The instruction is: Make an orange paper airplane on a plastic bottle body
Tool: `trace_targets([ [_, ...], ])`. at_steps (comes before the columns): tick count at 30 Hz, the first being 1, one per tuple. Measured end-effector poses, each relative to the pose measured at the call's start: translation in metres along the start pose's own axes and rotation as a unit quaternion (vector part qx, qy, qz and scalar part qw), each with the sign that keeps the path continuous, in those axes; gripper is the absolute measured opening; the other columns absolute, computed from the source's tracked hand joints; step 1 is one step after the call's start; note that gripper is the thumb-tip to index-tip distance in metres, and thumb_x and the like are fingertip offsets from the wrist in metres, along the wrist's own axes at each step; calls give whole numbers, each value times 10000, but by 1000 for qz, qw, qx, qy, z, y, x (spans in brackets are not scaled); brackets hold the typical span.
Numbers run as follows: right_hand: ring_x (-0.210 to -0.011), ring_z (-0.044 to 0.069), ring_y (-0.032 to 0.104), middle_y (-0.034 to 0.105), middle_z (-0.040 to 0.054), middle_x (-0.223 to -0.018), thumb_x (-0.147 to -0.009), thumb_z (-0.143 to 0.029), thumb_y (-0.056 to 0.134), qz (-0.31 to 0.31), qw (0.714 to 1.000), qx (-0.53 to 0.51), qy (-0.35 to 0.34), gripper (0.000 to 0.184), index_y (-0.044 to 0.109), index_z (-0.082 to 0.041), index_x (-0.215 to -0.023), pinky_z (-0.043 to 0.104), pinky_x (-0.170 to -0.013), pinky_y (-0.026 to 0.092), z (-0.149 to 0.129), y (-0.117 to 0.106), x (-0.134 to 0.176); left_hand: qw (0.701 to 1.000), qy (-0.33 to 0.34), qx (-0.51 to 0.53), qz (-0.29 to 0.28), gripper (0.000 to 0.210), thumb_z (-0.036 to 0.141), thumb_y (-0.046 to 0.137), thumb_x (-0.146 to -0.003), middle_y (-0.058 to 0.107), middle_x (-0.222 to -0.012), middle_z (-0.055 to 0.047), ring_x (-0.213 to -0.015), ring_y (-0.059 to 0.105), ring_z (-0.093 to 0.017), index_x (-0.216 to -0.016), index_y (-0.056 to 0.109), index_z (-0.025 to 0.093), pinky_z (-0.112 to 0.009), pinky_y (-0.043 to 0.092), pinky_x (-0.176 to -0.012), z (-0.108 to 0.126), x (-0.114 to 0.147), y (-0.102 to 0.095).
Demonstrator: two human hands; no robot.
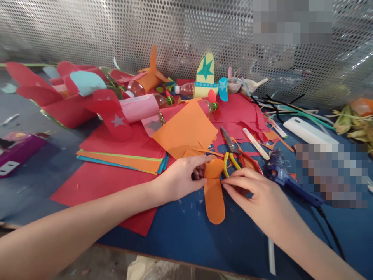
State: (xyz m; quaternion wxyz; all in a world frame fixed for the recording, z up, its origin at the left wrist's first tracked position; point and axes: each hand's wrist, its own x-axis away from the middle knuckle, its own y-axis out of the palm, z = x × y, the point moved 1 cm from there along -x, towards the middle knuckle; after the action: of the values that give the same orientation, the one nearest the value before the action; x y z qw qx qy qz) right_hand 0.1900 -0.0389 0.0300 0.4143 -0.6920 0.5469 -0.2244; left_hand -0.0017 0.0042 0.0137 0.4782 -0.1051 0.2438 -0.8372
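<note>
Both hands pinch an orange cutout [214, 190] lying flat on the blue tabletop [186, 233]: left hand [182, 177] grips its top lobe, right hand [250, 190] pins its edge, steadying it. Scissors [236, 153] lie just beyond.

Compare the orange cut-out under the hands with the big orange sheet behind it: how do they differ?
The orange cut-out is small with rounded lobes, while the orange sheet is larger, with straight edges and corners. The cut-out lies on the blue table, pinched by the fingers of the left hand and right hand; the sheet rests untouched on red paper. Both are flat and the same orange.
</note>
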Motion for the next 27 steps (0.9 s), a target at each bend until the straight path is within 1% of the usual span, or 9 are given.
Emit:
trace_targets([
  [2, -535, 116, 599, 651, 27, -797, -845, -260, 552, 19, 1000, 1, -1, 172, 696, -231, -757, 218, -443, 482, 3, -7, 2, 1000, 3, -8, 2, 407, 103, 594, -727, 600, -742, 20, -605, 552, -99, -1129, 587, 164, -187, 468, -582, 0, 0, 0],
  [3, -513, 107, 578, 640, 26, -781, -848, -269, 550, 24, 1000, -4, -7, 177, 692, -230, -751, 212, -433, 472, 3, -9, 3, 1000, 6, -12, 4, 410, 103, 595, -727, 601, -741, 21, -601, 551, -98, -1132, 586, 167, -188, 468, -582, 0, 0, 0],
  [5, -512, 100, 571, 628, 27, -766, -859, -267, 538, 13, 999, -7, -35, 185, 700, -229, -779, 208, -462, 479, 3, -10, 3, 1000, 14, -20, 6, 421, 99, 591, -728, 601, -736, 24, -597, 551, -97, -1142, 583, 178, -186, 468, -582, -1, 0, 0],
  [9, -598, 127, 631, 636, 44, -800, -896, -207, 479, -31, 995, 34, -83, 241, 719, -214, -908, 235, -557, 517, 2, -2, 3, 999, 32, -28, 6, 422, 69, 580, -725, 602, -737, 34, -606, 554, -92, -1128, 579, 195, -179, 469, -585, -1, 0, 0],
  [12, -624, 146, 648, 637, 50, -813, -902, -173, 463, -47, 993, 61, -84, 261, 720, -204, -930, 259, -570, 532, 2, 4, 3, 999, 31, -24, 11, 353, 74, 578, -730, 583, -732, 39, -618, 558, -91, -1065, 564, 185, -181, 475, -589, 1, 0, 0],
  [16, -642, 164, 656, 633, 47, -817, -890, -157, 493, -57, 993, 68, -82, 240, 716, -206, -963, 283, -577, 542, 3, 6, 5, 1000, 29, -9, 6, 262, 85, 539, -757, 563, -782, 42, -616, 551, -77, -981, 474, 205, -168, 466, -562, 3, 3, 1],
  [20, -686, 167, 666, 652, 43, -856, -880, -145, 519, -74, 992, 62, -77, 232, 710, -221, -987, 286, -617, 549, 5, 4, 4, 997, 59, -41, 20, 213, 102, 527, -777, 516, -775, 45, -625, 538, -78, -915, 408, 214, -181, 460, -584, 2, 5, 3],
  [24, -723, 165, 669, 673, 34, -869, -883, -148, 525, -91, 992, 52, -73, 217, 716, -227, -948, 282, -656, 541, 6, 4, 4, 997, 65, -48, 19, 234, 82, 501, -793, 509, -764, 55, -589, 527, -64, -952, 395, 216, -170, 443, -564, 1, 4, 3],
  [27, -706, 160, 665, 674, 25, -825, -870, -137, 531, -98, 991, 42, -77, 210, 723, -223, -871, 277, -651, 529, 3, 0, 5, 996, 59, -58, 22, 182, 80, 497, -797, 502, -705, 68, -558, 527, -62, -901, 420, 208, -170, 436, -554, 0, 2, 2],
])
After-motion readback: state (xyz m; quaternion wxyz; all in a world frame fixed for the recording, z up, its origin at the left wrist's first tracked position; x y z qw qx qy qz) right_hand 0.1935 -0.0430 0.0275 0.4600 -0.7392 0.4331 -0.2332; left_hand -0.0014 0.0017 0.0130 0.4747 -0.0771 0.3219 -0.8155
